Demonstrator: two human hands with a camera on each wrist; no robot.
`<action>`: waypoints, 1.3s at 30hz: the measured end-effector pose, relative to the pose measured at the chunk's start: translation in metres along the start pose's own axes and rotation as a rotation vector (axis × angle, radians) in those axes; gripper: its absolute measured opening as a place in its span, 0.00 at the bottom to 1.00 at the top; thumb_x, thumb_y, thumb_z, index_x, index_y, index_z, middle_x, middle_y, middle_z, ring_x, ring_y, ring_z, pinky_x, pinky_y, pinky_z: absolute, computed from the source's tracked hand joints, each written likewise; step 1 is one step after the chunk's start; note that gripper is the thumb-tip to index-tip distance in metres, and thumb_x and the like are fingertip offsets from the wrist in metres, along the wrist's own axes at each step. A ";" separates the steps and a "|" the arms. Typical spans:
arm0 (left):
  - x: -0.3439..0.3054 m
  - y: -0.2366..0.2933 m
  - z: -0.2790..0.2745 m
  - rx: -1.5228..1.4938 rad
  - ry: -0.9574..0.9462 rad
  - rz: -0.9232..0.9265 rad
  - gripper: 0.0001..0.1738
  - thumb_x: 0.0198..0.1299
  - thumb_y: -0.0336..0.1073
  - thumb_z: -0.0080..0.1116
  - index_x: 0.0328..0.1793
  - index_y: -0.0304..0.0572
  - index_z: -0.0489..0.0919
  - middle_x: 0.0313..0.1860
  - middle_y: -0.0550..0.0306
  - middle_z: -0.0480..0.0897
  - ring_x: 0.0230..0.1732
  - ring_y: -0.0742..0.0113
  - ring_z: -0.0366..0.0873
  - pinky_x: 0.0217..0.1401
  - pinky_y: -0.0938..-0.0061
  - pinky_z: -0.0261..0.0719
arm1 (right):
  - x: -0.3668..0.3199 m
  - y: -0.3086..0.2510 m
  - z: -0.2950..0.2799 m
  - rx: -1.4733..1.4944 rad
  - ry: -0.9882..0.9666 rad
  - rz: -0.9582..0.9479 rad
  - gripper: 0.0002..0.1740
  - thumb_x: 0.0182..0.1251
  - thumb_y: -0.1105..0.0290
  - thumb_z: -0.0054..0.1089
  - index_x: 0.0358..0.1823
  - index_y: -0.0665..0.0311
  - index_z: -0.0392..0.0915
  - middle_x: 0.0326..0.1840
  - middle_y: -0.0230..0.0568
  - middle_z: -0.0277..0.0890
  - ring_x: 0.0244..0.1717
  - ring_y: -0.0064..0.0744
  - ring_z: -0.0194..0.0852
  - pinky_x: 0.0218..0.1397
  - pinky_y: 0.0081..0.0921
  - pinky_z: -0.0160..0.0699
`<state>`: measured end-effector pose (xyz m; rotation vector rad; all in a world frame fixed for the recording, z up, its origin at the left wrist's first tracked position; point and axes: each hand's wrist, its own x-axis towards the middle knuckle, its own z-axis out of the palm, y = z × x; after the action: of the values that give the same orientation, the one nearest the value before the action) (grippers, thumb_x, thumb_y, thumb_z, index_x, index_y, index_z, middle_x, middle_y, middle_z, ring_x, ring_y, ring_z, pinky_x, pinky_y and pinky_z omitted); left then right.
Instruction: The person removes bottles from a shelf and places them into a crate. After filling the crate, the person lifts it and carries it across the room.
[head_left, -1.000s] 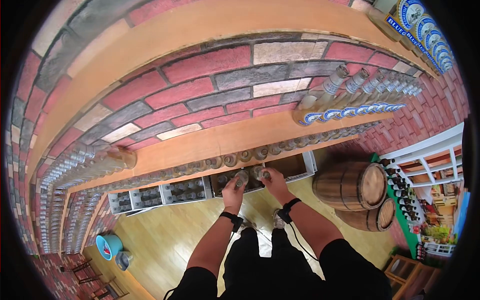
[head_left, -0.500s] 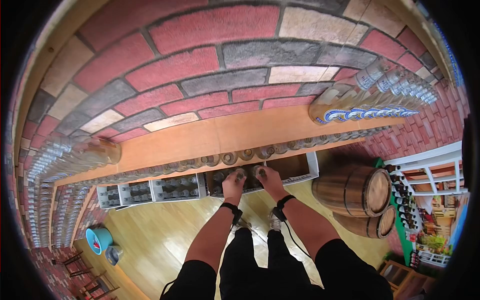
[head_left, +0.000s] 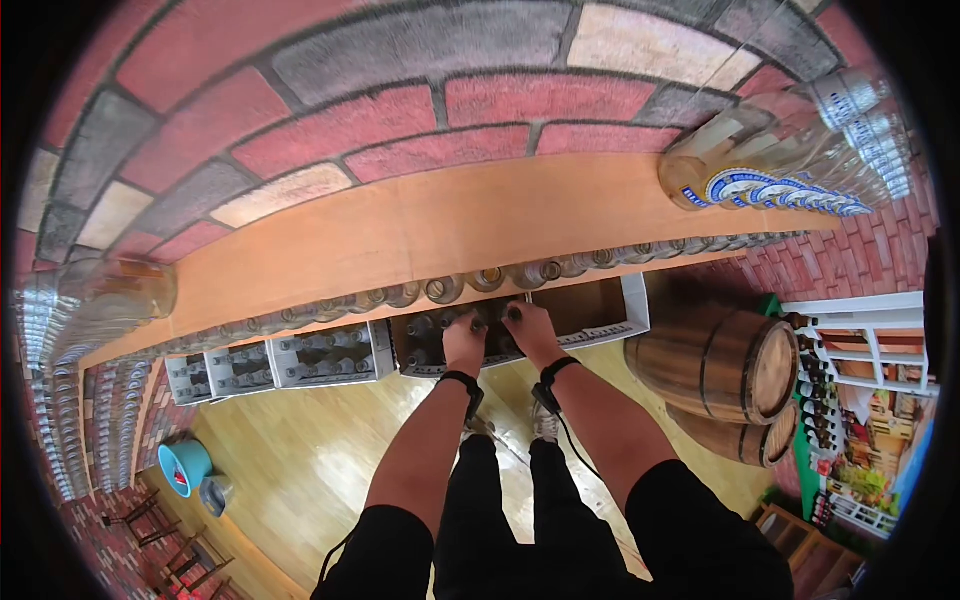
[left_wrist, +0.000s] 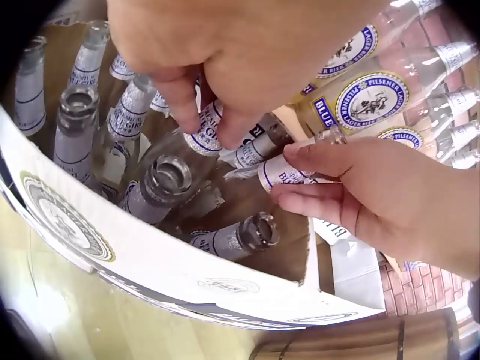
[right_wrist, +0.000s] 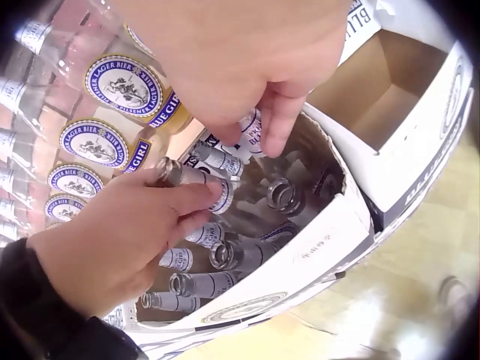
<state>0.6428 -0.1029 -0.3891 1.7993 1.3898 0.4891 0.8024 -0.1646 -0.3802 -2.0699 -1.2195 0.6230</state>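
Left hand [head_left: 463,343] and right hand [head_left: 536,335] each pinch a bottle neck [left_wrist: 276,174]; packing the carton [left_wrist: 154,259], I'd guess, which calls for gentle lowering next.

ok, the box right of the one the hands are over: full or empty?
Empty, as far as it shows: the box has only bare cardboard visible inside.

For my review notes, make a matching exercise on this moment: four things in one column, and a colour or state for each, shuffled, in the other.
Things:
1. left hand and right hand
2. carton beneath the hands
3. bucket
4. barrels

Colours or states:
A. brown
B. each pinching a bottle neck
C. turquoise
D. white-sided, with bottles inside

Pairs: 1-B, 2-D, 3-C, 4-A
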 end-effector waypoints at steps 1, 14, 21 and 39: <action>0.002 -0.007 0.006 0.023 -0.007 -0.009 0.19 0.53 0.33 0.75 0.53 0.40 0.86 0.44 0.40 0.88 0.48 0.40 0.86 0.50 0.55 0.85 | 0.002 0.004 0.005 -0.007 -0.021 0.017 0.17 0.61 0.68 0.72 0.51 0.64 0.85 0.45 0.55 0.86 0.48 0.57 0.86 0.52 0.43 0.87; 0.015 -0.019 0.014 0.179 -0.107 -0.063 0.21 0.55 0.39 0.71 0.53 0.35 0.86 0.43 0.34 0.87 0.48 0.37 0.86 0.54 0.51 0.85 | 0.011 0.013 0.042 -0.178 -0.091 0.141 0.11 0.65 0.67 0.68 0.44 0.66 0.83 0.42 0.56 0.86 0.47 0.59 0.85 0.51 0.49 0.86; 0.003 -0.018 0.010 0.126 -0.012 0.052 0.20 0.59 0.37 0.69 0.55 0.37 0.85 0.48 0.33 0.87 0.51 0.37 0.85 0.57 0.52 0.83 | 0.009 0.008 0.046 -0.195 -0.099 0.173 0.07 0.68 0.70 0.61 0.40 0.68 0.81 0.38 0.59 0.85 0.45 0.60 0.86 0.49 0.51 0.86; -0.074 0.017 -0.080 -0.159 -0.195 0.106 0.19 0.63 0.32 0.68 0.61 0.41 0.83 0.37 0.46 0.88 0.36 0.53 0.87 0.41 0.65 0.84 | -0.067 -0.012 -0.067 0.060 -0.054 0.027 0.25 0.60 0.73 0.68 0.60 0.61 0.76 0.47 0.54 0.85 0.49 0.58 0.84 0.54 0.48 0.84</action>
<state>0.5727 -0.1448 -0.3156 1.7466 1.0974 0.4532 0.8107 -0.2390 -0.3212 -2.0345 -1.1907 0.7233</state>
